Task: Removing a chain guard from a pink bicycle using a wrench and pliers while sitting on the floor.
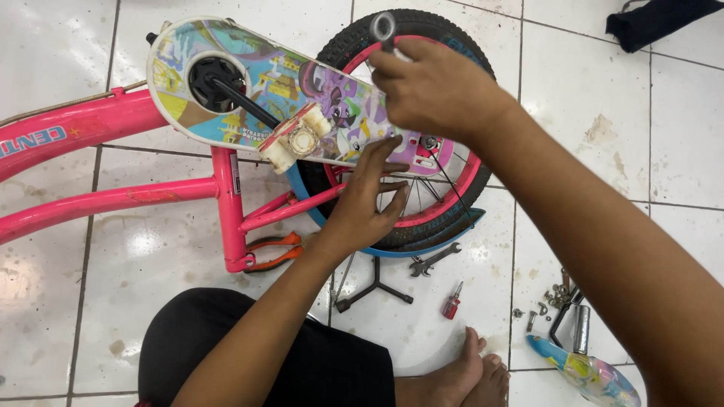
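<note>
My right hand grips a wrench upright over the rear wheel; my left hand, open, rests just below on the chain guard.

The pink steel bicycle frame runs off the left edge, its front end out of sight. The right hand hides all but the ring end of a silver metal spanner, which is motion-blurred, and covers the rear hub of the black-tyred, pink-rimmed wheel. A dark cloth is cut by the top right corner. At lower right, a scatter of small metal nuts and bolts is too small to sort, and a colourful plastic part runs off the bottom edge.
</note>
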